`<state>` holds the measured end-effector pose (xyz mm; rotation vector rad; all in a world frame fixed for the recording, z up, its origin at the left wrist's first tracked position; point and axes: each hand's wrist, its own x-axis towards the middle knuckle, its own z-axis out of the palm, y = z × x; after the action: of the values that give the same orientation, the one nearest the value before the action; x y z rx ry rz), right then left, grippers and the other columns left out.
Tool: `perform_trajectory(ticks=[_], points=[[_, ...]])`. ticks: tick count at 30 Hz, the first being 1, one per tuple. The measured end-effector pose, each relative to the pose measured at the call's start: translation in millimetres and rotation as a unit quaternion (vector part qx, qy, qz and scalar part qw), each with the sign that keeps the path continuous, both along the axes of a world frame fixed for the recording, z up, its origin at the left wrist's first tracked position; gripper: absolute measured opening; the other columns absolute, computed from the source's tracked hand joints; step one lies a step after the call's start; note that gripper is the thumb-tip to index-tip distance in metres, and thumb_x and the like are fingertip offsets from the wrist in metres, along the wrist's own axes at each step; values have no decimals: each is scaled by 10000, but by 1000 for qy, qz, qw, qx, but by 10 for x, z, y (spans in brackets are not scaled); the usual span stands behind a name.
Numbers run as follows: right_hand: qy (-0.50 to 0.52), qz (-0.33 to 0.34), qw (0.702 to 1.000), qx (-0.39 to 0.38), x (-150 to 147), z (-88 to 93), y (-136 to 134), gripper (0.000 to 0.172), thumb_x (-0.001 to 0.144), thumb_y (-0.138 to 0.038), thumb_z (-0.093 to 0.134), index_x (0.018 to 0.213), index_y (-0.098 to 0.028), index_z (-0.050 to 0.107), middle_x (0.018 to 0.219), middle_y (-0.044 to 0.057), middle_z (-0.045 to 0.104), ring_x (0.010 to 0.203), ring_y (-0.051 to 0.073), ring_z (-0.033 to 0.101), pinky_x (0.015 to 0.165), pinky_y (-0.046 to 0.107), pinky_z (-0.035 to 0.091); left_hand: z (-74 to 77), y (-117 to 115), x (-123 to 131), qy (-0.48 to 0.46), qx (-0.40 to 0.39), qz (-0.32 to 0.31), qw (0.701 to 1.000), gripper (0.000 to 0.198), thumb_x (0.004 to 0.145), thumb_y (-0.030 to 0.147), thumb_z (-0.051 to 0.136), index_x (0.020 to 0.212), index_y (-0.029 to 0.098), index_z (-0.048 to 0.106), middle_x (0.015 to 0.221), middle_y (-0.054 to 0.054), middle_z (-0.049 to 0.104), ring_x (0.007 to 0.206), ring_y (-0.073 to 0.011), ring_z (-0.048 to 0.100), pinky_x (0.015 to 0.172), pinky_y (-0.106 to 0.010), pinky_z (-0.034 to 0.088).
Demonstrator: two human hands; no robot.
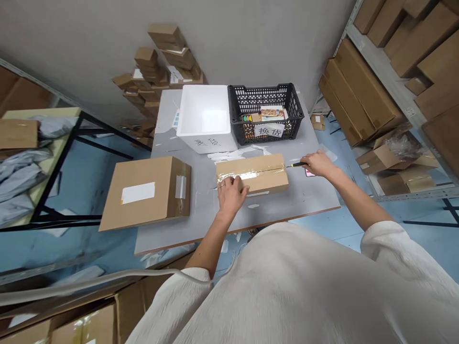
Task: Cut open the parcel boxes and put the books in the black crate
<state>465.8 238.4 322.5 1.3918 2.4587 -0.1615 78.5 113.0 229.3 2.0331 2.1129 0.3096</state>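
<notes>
A long taped cardboard box [258, 171] lies in the middle of the grey table [308, 196]. My left hand [231, 192] rests on its near left end, fingers curled over the edge and pressing it down. My right hand [317, 164] is closed on a small cutter with a black and yellow-green handle [298, 165], its tip at the right end of the box's taped seam. A pink object peeks out under my right hand.
A larger sealed carton with a white label [147, 192] sits at the table's left. Behind stand a white foam box [205, 117] and a black plastic crate [267, 112] holding small items. Shelves of cartons [390, 71] line the right; stacked boxes [161, 62] lean at the wall.
</notes>
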Motion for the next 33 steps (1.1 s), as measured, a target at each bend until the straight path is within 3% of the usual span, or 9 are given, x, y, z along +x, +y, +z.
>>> perform_trajectory(ticks=[4, 9, 12, 24, 33], points=[[43, -33, 999, -4, 143, 53, 22, 333, 1125, -336, 570, 1276, -214, 841, 1212, 161, 850, 1036, 317, 748, 894, 394, 399, 100, 62, 194, -3, -2, -38, 999, 494, 1047, 332, 635, 1529, 224, 639, 1505, -208, 632, 1445, -424, 584, 1320, -605, 383], [154, -100, 983, -26, 258, 86, 65, 356, 1105, -411, 614, 1353, -247, 810, 1119, 97, 862, 980, 295, 739, 772, 332, 417, 217, 280, 636, -38, -33, -174, 983, 686, 990, 412, 788, 1619, 250, 567, 1687, -179, 547, 1559, -408, 515, 1327, -540, 412], [204, -126, 970, -35, 282, 74, 82, 347, 1085, -437, 643, 1325, -246, 806, 1075, 81, 854, 927, 272, 724, 751, 311, 423, 230, 411, 831, -29, -61, -212, 975, 747, 940, 414, 863, 1612, 264, 573, 1659, -167, 576, 1556, -409, 516, 1330, -540, 409], [275, -145, 946, -90, 360, -26, 83, 362, 1047, -502, 660, 1208, -215, 811, 969, 58, 813, 835, 228, 666, 730, 298, 424, 191, 624, 920, 2, -99, -218, 971, 794, 864, 325, 936, 1569, 259, 575, 1510, -190, 659, 1468, -433, 594, 1283, -552, 404], [269, -100, 949, -130, 247, -229, 234, 360, 1009, -425, 657, 1212, -208, 860, 970, 54, 825, 818, 216, 658, 754, 300, 423, 80, 614, 962, 4, -106, -203, 973, 847, 833, 346, 959, 1557, 234, 532, 1499, -191, 622, 1458, -422, 583, 1304, -557, 351]])
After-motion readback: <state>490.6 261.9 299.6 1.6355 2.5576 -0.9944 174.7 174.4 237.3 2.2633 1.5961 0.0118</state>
